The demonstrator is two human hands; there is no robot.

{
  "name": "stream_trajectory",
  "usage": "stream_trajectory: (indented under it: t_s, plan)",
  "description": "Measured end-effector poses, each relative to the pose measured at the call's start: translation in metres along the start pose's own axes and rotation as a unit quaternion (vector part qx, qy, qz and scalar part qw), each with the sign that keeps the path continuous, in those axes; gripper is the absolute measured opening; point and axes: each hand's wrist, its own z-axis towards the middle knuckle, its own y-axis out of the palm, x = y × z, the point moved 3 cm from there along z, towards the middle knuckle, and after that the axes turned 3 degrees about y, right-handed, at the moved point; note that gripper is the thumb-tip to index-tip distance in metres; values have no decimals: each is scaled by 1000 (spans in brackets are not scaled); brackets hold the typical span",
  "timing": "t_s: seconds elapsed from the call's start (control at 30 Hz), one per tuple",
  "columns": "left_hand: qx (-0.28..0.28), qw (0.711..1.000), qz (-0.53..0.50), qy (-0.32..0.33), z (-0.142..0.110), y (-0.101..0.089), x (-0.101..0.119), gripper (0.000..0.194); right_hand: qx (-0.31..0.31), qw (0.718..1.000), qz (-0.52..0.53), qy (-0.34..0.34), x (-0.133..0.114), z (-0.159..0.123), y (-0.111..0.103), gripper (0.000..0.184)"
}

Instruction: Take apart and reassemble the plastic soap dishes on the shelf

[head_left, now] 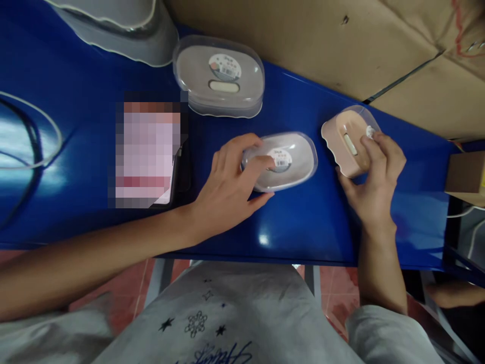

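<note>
My left hand (231, 182) is closed around the left end of a small oval whitish plastic container (303, 159) on the blue table. One finger lies across its round printed label, and the thumb is along its near side. To the right, my right hand (379, 172) grips a small peach-coloured container (350, 129) with a wavy rim and a clear lid. It is tilted, with the thumb below and fingers over the lid. A larger grey container (189, 65) with a clear lid, a label and a pale slot-shaped tab stands behind my left hand.
A phone (147, 151) with a blurred-out screen lies on the blue table (87, 222) at left. Large grey bins (132, 40) stand at the back left, near cables (56, 131). Brown cardboard boxes (303, 45) line the back edge. Another person's arm (454, 294) shows at lower right.
</note>
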Motion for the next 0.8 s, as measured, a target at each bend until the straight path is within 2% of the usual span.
stream_trajectory:
  t_s: [0.1,0.17,0.37,0.47,0.57,0.67,0.8]
  plan:
    - [-15,999,-48,-12,-2,6,-1,84,-18,1000,17,-11,-1,1,-1,75]
    - [-29,997,-67,-22,-2,9,-3,92,-37,999,18,-9,-1,0,-2,73]
    - [-54,993,-96,-33,-2,10,-2,91,-75,997,7,-4,-9,0,-8,78]
    - [-73,992,-105,-18,-3,10,1,86,-86,989,96,-69,-27,-4,-12,89]
    - [-101,988,-112,21,-5,11,4,83,-146,961,186,-143,-52,-11,-8,98]
    - [-102,986,-120,50,-7,13,5,85,-154,949,213,-175,-66,-16,-3,84]
    - [-95,987,-121,43,-10,16,4,94,-106,950,258,-138,-59,-13,-2,59]
